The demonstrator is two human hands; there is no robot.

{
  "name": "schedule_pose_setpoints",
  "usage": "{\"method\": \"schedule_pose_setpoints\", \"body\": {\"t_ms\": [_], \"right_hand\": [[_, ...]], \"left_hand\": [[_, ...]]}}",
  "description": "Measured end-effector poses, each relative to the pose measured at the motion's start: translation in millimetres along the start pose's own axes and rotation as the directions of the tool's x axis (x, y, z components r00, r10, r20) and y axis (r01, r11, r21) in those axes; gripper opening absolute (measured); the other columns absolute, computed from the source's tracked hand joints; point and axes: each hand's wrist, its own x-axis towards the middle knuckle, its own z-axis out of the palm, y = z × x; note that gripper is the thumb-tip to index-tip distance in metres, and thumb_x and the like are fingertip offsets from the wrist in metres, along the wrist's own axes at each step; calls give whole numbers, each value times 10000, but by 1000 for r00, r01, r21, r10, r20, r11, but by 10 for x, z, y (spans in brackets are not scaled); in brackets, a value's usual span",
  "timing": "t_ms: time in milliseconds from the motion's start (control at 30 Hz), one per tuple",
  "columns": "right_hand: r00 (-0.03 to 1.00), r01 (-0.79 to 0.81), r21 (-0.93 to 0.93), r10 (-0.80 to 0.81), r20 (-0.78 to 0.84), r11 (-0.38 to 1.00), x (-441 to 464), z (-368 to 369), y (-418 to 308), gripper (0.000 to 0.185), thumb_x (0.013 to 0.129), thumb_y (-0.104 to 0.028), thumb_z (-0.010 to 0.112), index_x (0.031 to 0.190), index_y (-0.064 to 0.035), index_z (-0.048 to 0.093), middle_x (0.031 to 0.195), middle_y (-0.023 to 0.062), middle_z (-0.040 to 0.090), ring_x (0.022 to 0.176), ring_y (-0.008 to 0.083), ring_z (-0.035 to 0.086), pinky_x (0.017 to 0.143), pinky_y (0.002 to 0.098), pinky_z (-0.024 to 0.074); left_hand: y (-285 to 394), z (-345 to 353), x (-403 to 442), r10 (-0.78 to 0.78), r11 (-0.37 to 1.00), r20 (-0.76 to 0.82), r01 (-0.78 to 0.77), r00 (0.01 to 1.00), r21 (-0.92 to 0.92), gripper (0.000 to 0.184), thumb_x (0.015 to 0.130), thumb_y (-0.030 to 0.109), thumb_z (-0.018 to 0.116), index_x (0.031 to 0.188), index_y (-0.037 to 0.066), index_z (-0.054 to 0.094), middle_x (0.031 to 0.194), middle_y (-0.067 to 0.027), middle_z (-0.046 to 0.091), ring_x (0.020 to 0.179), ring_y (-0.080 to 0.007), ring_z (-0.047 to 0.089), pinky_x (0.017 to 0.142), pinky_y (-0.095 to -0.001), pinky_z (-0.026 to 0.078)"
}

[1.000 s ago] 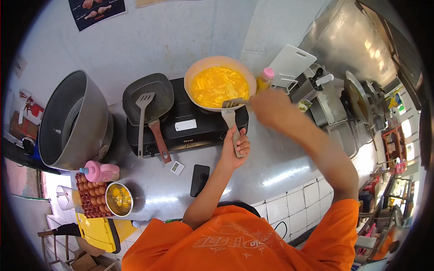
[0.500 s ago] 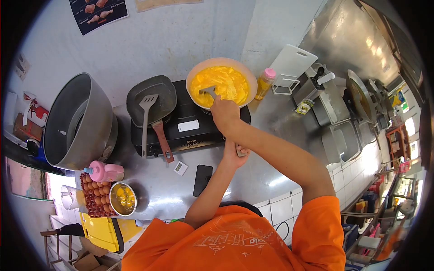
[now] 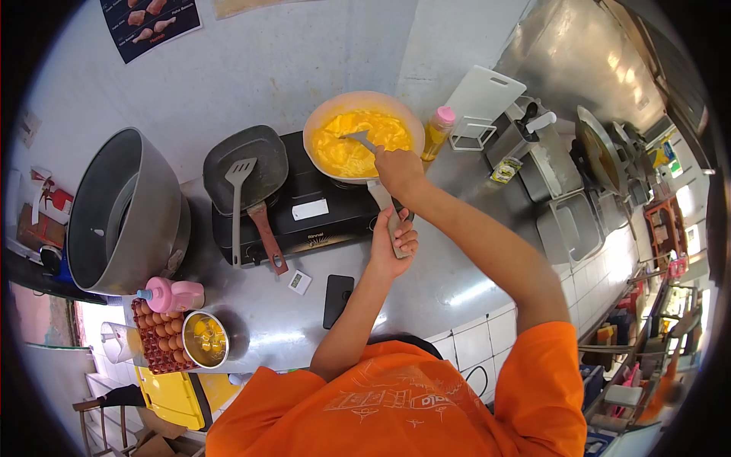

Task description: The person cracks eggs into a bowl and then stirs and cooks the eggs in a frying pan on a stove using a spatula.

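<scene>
bench of polished grey steel (image 3: 442, 282) carries everything here. the black two-burner stove (image 3: 343, 212) sits on it, and the tall grey metal pot (image 3: 156, 221) stands on the stove's left. on the right burner is the round pale pink pan (image 3: 362, 100) with loose yellow egg (image 3: 350, 158) spread across its base; uneven heat could catch the middle while the top stays runny.

the square dark grey pan (image 3: 268, 156) rests on the left burner, the grey slotted spatula (image 3: 237, 209) lying across it with its handle over the stove's front, where a passing sleeve could knock it off.

the red egg tray (image 3: 180, 367) and the round steel bowl (image 3: 217, 358) of cracked eggs lie near the front edge, so a bump could tip the bowl.

as for the hands, the left hand (image 3: 391, 245) is closed round the pink pan's beige handle; if that grip slackens, a hard push could slide the pan. the right hand (image 3: 401, 174) crosses above, pinching the grey utensil (image 3: 356, 137) low over the egg, so steam or hot metal could sting the knuckles. the clear pink-capped bottle (image 3: 435, 135) stands just beside the pan, where heat could soften it.
</scene>
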Motion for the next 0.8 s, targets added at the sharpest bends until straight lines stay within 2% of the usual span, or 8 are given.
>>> {"method": "schedule_pose_setpoints", "body": {"t_ms": [200, 433, 500, 567, 600, 667, 733, 800], "right_hand": [[982, 175, -181, -159, 97, 968, -241, -603, 220, 164, 836, -108, 579, 978, -51, 640, 790, 99, 702, 754, 262, 707, 603, 392, 561], [978, 140, -247, -95, 183, 959, -604, -1338, 295, 163, 800, -146, 636, 937, -79, 692, 797, 96, 703, 785, 265, 707, 603, 403, 560], [963, 72, -183, -21, 269, 980, -698, -1318, 185, 134, 782, -167, 660, 859, -82, 729, 792, 94, 707, 784, 267, 711, 614, 391, 563], [960, -20, -147, 60, 273, 989, -700, -895, 103, 150, 757, -196, 707, 876, -114, 744, 870, 84, 723, 855, 224, 710, 658, 334, 557], [964, -39, -81, 59, 259, 996, -673, -671, 81, 157, 753, -193, 717, 880, -106, 748, 857, 86, 725, 849, 222, 715, 651, 328, 563], [968, -245, 120, 235, 91, 962, -526, -261, -32, 170, 743, -177, 731, 887, -90, 751, 838, 74, 728, 813, 228, 721, 624, 330, 565], [938, -344, 199, 344, 35, 918, -385, -201, -153, 151, 734, -135, 729, 876, -88, 751, 798, 57, 720, 736, 221, 716, 550, 370, 554], [954, -301, 158, 298, 42, 941, -211, -127, -152, 128, 748, -130, 706, 861, -88, 749, 767, 46, 705, 705, 218, 705, 497, 381, 527]], "left_hand": [[-21, 29, 2, 15, 999, -73, -13, 997, 37, 297, 950, 391, 537, 909, 104, 602, 514, 46, 403, 400, -68, 371, 377, -212, 339], [-26, -37, -15, 13, 1000, -54, -14, 998, -13, 320, 947, 406, 534, 915, 95, 607, 517, 46, 399, 416, -78, 376, 393, -225, 339], [-6, -55, 18, -21, 1000, -1, 21, 1000, -22, 344, 948, 411, 521, 904, 81, 610, 533, 40, 412, 436, -90, 389, 417, -237, 348], [6, -88, 38, -38, 999, 39, 38, 999, 2, 312, 927, 418, 543, 888, 122, 633, 523, 49, 424, 428, -75, 414, 407, -241, 357], [3, -76, 39, -98, 995, 41, 97, 994, 19, 312, 927, 418, 543, 888, 122, 633, 523, 49, 424, 428, -75, 414, 407, -241, 357], [2, -44, 5, -20, 1000, -89, 18, 996, -20, 303, 932, 387, 516, 844, 111, 601, 526, 45, 434, 418, -71, 409, 402, -229, 356], [10, -87, 0, -29, 1000, -41, 29, 999, 6, 315, 950, 385, 500, 827, 104, 568, 545, 36, 432, 432, -73, 400, 413, -226, 348], [-28, -13, 9, 21, 999, -23, -20, 1000, 33, 286, 933, 349, 497, 795, 101, 531, 536, 32, 439, 416, -76, 400, 406, -224, 349]]}}
